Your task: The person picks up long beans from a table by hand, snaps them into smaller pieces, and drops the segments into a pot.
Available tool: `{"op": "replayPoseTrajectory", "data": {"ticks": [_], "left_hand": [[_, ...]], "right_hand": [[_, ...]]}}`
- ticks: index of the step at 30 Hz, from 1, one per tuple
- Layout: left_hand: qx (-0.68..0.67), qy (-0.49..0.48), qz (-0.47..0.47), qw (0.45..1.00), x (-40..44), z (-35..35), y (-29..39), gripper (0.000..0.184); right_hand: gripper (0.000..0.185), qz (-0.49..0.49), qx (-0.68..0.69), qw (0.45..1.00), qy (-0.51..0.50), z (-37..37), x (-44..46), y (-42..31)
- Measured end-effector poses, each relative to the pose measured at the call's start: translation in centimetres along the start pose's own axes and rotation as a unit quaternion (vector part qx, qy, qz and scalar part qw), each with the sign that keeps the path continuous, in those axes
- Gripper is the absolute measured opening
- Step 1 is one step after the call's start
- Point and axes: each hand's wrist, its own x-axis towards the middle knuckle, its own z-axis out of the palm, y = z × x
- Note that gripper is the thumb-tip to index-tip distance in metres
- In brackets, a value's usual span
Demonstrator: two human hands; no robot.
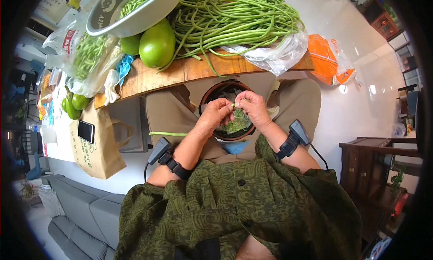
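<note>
My left hand (214, 113) and my right hand (254, 107) meet in pinches over a dark round bin (208, 95) between my knees. A small green piece of long bean (233, 104) shows between the fingertips of both. Green scraps (238, 123) lie inside the bin below. A length of long bean (168, 134) sticks out to the left of my left forearm; whether it joins the piece in my fingers is hidden. Ahead, a large pile of long beans (239, 18) rests on the wooden table (140, 81), partly on a clear plastic bag (279, 54).
A grey basin (106, 23) holding cut beans and several round green gourds (157, 44) occupy the table's left part. Beside it hang a bag of beans (88, 57) and a paper bag (97, 154) with a phone (86, 131). An orange bag (321, 59) is at right.
</note>
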Motion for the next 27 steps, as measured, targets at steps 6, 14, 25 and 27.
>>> {"op": "replayPoseTrajectory", "data": {"ticks": [6, 14, 25, 27], "left_hand": [[-0.004, -0.001, -0.008, 1.000, 0.0, 0.2, 0.1, 0.011], [-0.085, -0.004, -0.006, 0.996, 0.3, -0.2, -0.9, 0.009], [-0.181, 0.044, 0.017, 0.982, 0.8, -0.9, -0.9, 0.006], [-0.188, 0.049, 0.008, 0.981, 0.5, -1.0, -0.4, 0.007]], "right_hand": [[0.009, 0.003, -0.047, 0.999, -0.002, -0.1, -0.1, 0.2], [0.011, 0.001, -0.068, 0.998, -0.006, 0.5, -0.3, 0.7], [0.014, 0.025, 0.020, 0.999, -0.034, -0.2, 0.1, 0.4], [0.013, 0.059, 0.015, 0.997, -0.038, -0.9, 0.5, 1.4]]}}
